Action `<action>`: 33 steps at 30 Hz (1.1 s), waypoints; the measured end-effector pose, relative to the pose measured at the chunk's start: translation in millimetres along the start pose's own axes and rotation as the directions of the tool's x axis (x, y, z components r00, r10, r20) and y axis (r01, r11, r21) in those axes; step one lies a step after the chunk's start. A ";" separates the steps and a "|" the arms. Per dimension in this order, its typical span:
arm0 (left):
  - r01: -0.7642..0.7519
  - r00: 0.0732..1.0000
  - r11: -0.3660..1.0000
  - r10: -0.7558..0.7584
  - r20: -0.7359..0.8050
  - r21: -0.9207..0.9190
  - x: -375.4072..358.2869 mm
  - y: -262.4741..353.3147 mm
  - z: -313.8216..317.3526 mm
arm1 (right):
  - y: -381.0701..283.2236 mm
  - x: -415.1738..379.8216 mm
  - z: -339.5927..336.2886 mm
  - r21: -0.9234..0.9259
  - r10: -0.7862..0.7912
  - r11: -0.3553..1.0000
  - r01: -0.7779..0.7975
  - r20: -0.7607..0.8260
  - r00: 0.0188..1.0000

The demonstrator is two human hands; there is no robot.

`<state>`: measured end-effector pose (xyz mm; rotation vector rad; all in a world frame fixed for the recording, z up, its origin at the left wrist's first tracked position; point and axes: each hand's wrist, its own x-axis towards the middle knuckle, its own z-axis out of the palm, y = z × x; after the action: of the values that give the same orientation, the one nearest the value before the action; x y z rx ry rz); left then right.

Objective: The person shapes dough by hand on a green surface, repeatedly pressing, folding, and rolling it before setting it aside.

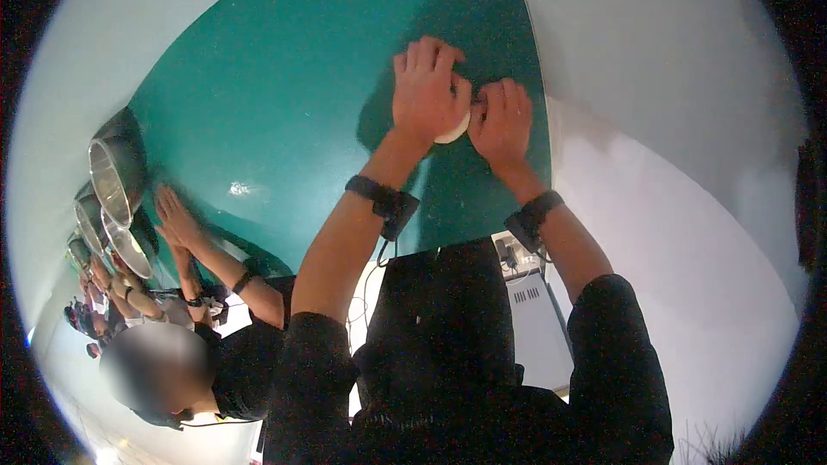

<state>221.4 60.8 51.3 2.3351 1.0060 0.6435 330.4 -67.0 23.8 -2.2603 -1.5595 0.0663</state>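
A pale, rounded lump that looks like dough (454, 130) lies on the green tabletop (310, 86), mostly covered by my hands. My left hand (430, 93) is cupped over it, palm down, its fingers bent forward past the lump. Close along the lump's right side rests my right hand (503, 120), fingers extended away from me and slightly curved, thumb side toward the left hand. Each wrist carries a black strap with a small box and a cable.
Metal bowls (115, 181) stand along the table's left edge. A co-worker's hands (179, 217) are on the table at the left, with more people beyond. The table's right edge runs close to my right hand, beside a white wall (655, 207). Below sits a white box (536, 327).
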 end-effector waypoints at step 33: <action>0.551 0.811 0.743 -0.368 -0.455 0.381 -64.1 -156.8 -112.9 | 0.5 7.5 -11.2 0.302 0.148 0.940 -0.159 0.060 0.987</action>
<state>33.7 135.2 25.9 2.2483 2.0700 0.6604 336.5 -63.7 35.2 -2.1367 -1.2844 0.3693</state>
